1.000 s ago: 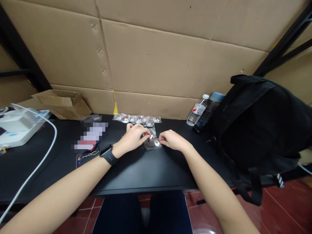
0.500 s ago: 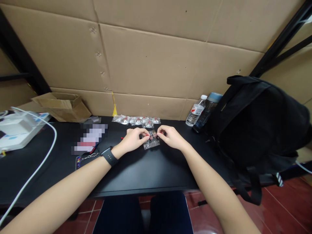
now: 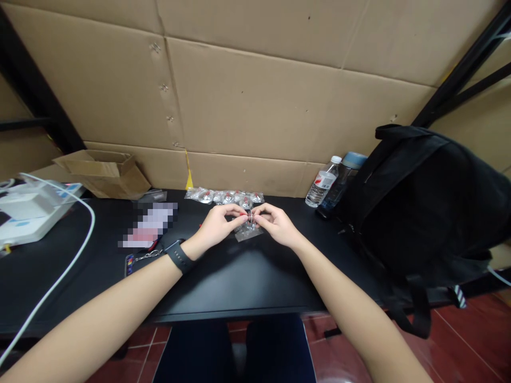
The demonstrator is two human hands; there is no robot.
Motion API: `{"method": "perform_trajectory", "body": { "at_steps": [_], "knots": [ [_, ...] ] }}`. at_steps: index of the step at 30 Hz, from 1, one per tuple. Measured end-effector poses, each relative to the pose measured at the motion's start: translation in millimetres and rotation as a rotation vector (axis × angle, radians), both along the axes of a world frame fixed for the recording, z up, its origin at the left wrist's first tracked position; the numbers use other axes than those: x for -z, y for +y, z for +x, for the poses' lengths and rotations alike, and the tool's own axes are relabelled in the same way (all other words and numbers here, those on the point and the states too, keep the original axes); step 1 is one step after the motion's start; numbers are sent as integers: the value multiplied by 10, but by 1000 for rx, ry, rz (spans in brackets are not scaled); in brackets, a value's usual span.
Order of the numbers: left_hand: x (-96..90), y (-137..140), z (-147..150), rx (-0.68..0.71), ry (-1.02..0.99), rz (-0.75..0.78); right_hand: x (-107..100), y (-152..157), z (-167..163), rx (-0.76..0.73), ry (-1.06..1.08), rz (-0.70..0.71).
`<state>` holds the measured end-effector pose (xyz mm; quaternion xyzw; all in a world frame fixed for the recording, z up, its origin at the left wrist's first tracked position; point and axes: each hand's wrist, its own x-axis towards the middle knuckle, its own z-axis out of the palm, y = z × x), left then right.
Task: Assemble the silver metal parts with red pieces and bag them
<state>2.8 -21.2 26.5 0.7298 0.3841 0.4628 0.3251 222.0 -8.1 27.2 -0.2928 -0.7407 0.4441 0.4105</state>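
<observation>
Above the middle of the black table [image 3: 247,276], my left hand [image 3: 219,222] and my right hand [image 3: 277,224] are close together, thumbs and forefingers pinched. A small red part shows at my left fingertips. Between the two hands is a small, thin, pale upright piece [image 3: 251,217], too small to name; my right fingertips meet at its side, and what they grip is mostly hidden. Just below lies a clear plastic bag [image 3: 248,232]. Behind my hands, several small clear bags [image 3: 227,198] with round silvery items and red middles form a row.
At the left are an open cardboard box [image 3: 107,178], a white power strip [image 3: 40,213] with a cable, and a key chain [image 3: 147,255]. At the right stand a water bottle [image 3: 321,186], a blue-lidded bottle [image 3: 353,160] and a black backpack [image 3: 431,213]. Cardboard [image 3: 259,106] walls the back.
My hands have come closer together, with the fingertips now nearly meeting over the clear bag. The pale upright piece now shows between them.
</observation>
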Motion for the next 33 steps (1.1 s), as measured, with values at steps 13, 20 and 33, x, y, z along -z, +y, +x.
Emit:
{"method": "perform_trajectory", "body": {
  "at_steps": [13, 20, 33],
  "knots": [
    [-24, 2, -51, -87, 115, 97, -126, -121, -38, -137, 166, -312],
    [-5, -31, -40, -83, 456, 44, -109, -51, 19, -73, 263, -313],
    [-22, -122, -68, 261, 748, 109, -134, 57, 176, 85, 132, -163]
  ]
}}
